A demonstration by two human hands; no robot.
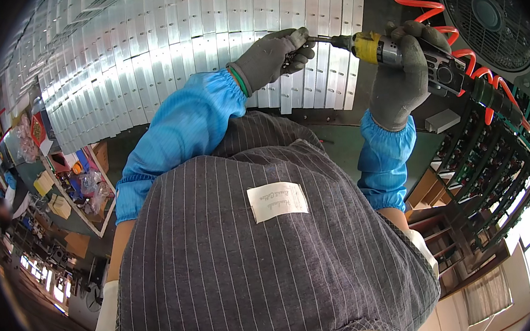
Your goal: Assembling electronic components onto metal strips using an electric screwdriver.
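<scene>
My right hand, in a dark grey glove, is closed around an air screwdriver with yellow tape near its front. The tool lies level, its thin bit pointing left. At the bit's tip, the thumb and forefinger of my gloved left hand are pinched together. Small dark pieces that look like screws are held in the curled fingers of that hand. Beneath both the left hand and the bit spread rows of shiny metal strips with small holes, lying side by side.
A red coiled air hose hangs at the right, beside a large fan. A small metal block lies near my right forearm. Green racks stand at the far right. Over on the left is a shelf with bags and boxes.
</scene>
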